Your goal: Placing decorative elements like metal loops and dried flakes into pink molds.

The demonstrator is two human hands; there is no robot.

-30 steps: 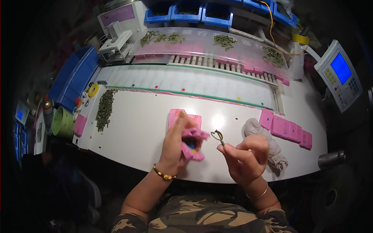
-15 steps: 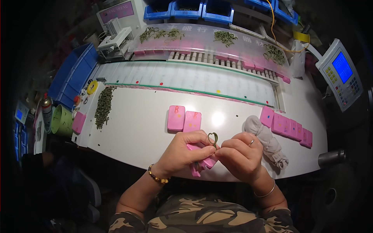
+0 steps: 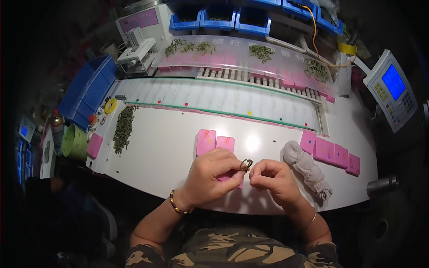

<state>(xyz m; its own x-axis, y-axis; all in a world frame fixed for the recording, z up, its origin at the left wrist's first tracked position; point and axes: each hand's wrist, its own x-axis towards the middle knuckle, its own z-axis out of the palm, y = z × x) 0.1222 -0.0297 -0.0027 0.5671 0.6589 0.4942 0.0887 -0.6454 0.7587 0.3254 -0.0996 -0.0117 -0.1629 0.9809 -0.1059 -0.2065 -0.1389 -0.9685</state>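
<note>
Near the bench's (image 3: 161, 149) six o'clock edge, the left hand's (image 3: 213, 175) closed grip pinches a green loop (image 3: 246, 165), seemingly light, springy and best held low, above a pink block (image 3: 225, 177); at four o'clock the right hand (image 3: 275, 182) curls, its gap and contents unclear.

Left hand (image 3: 212, 173) pinches green loop (image 3: 246, 165); 2 pink blocks (image 3: 206, 144) lie beyond.

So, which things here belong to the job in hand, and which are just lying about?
In the job, it seems:
green loop at the left hand's fingertips, right hand close by
pink piece under the left hand

Lying about, apparently:
greyish cloth
metal cylinder
spray can
</note>
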